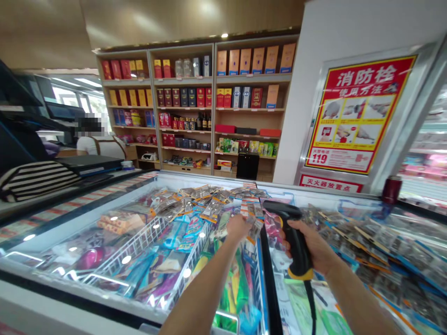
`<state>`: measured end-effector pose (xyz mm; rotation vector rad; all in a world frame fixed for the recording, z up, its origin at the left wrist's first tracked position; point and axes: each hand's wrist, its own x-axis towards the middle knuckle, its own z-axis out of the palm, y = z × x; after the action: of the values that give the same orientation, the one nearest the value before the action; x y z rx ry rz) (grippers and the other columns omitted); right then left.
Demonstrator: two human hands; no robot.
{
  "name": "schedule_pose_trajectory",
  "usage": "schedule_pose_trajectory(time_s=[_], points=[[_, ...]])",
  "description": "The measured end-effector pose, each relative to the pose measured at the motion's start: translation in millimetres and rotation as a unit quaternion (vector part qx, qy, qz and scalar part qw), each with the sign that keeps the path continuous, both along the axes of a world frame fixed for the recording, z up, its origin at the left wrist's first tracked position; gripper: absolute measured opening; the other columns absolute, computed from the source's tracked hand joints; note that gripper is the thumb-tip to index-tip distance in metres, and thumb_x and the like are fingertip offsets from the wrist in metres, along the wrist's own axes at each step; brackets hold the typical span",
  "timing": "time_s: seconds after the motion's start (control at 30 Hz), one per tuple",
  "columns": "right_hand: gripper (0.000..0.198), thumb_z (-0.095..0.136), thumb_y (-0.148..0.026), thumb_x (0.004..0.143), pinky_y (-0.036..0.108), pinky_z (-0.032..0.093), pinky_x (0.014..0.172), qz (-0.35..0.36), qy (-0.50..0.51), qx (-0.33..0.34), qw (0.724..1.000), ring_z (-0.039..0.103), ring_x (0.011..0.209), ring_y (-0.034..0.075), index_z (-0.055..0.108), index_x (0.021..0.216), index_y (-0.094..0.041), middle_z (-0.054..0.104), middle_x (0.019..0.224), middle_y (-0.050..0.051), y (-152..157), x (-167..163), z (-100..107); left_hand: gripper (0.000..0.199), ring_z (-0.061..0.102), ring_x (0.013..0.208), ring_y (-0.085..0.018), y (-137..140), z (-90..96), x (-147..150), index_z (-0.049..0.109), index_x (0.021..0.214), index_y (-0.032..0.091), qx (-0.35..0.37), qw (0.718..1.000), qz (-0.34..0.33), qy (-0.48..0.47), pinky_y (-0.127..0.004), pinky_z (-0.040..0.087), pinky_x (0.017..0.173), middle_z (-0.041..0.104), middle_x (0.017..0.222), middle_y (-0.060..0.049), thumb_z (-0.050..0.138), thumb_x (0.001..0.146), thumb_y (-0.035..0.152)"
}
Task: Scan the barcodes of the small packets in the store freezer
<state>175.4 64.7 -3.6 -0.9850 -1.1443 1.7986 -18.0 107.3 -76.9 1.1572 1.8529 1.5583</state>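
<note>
My right hand [312,244] is wrapped round a black and yellow barcode scanner [296,242]. The scanner's head points left, towards my other hand, and its cable hangs down from the handle. Farther left, my left hand [239,227] is closed at the edge of a small clear packet [256,228] with brown contents; its fingertips are partly hidden. Similar packets with orange and blue edges lie in a loose pile [209,200] on the freezer's glass top. Another heap of flat packets [377,251] spreads to the right of the scanner.
Beneath the glass, the chest freezer [115,188] holds wire baskets [139,244] of colourful ice-cream packs. A dark red cup [391,190] stands at the right. Behind are shelves of boxes [185,97]. A person [101,145] is at the left, beyond a counter with a striped bag [38,179].
</note>
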Motion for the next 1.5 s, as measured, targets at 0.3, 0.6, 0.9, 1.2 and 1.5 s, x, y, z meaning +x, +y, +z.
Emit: schedule_pose_trajectory(time_s=[0.3, 0.6, 0.9, 1.2, 1.5], points=[[0.030, 0.052, -0.045, 0.074, 0.022, 0.042, 0.035, 0.068, -0.063, -0.040, 0.995, 0.050, 0.036, 0.010, 0.054, 0.068, -0.015, 0.056, 0.051, 0.000, -23.7, -30.3, -22.3, 0.022, 0.059, 0.063, -0.014, 12.6, -1.3, -63.1, 0.057, 0.083, 0.015, 0.156, 0.954, 0.064, -0.247, -0.026, 0.045, 0.060, 0.062, 0.069, -0.002, 0.060, 0.061, 0.021], [0.021, 0.052, -0.038, 0.073, 0.021, 0.040, 0.032, 0.029, -0.024, -0.032, 0.999, 0.047, 0.034, 0.009, 0.052, 0.071, -0.017, 0.055, 0.053, 0.000, -35.3, -32.6, -10.3, 0.033, 0.057, 0.058, -0.011, 16.2, 0.8, -62.4, 0.054, 0.087, 0.016, 0.208, 0.916, 0.073, -0.335, -0.024, 0.044, 0.058, 0.059, 0.064, 0.001, 0.065, 0.056, 0.020], [0.023, 0.053, -0.040, 0.073, 0.020, 0.040, 0.031, 0.044, -0.020, -0.040, 0.998, 0.048, 0.035, 0.009, 0.053, 0.075, -0.016, 0.054, 0.052, -0.001, -30.3, -29.8, -12.7, 0.036, 0.058, 0.060, -0.011, 13.9, 3.9, -64.2, 0.053, 0.086, 0.017, 0.229, 0.909, 0.060, -0.344, -0.024, 0.044, 0.060, 0.060, 0.068, 0.001, 0.067, 0.053, 0.022], [0.026, 0.056, -0.041, 0.071, 0.020, 0.040, 0.031, 0.033, -0.020, 0.002, 0.999, 0.048, 0.035, 0.009, 0.054, 0.082, -0.017, 0.056, 0.054, -0.002, -33.8, -27.5, -9.3, 0.034, 0.057, 0.058, -0.011, 10.2, 7.4, -63.7, 0.051, 0.085, 0.017, 0.225, 0.909, 0.040, -0.347, -0.024, 0.045, 0.059, 0.061, 0.068, 0.000, 0.065, 0.054, 0.019], [0.025, 0.051, -0.037, 0.075, 0.021, 0.039, 0.030, -0.128, -0.027, 0.062, 0.989, 0.046, 0.032, 0.009, 0.051, 0.062, -0.016, 0.053, 0.045, -0.001, -9.8, 32.6, 10.6, 0.037, 0.057, 0.053, -0.010, 9.3, 10.7, -19.5, 0.048, 0.097, 0.019, 0.168, 0.925, -0.023, -0.339, -0.023, 0.046, 0.055, 0.057, 0.061, 0.004, 0.060, 0.062, 0.014]])
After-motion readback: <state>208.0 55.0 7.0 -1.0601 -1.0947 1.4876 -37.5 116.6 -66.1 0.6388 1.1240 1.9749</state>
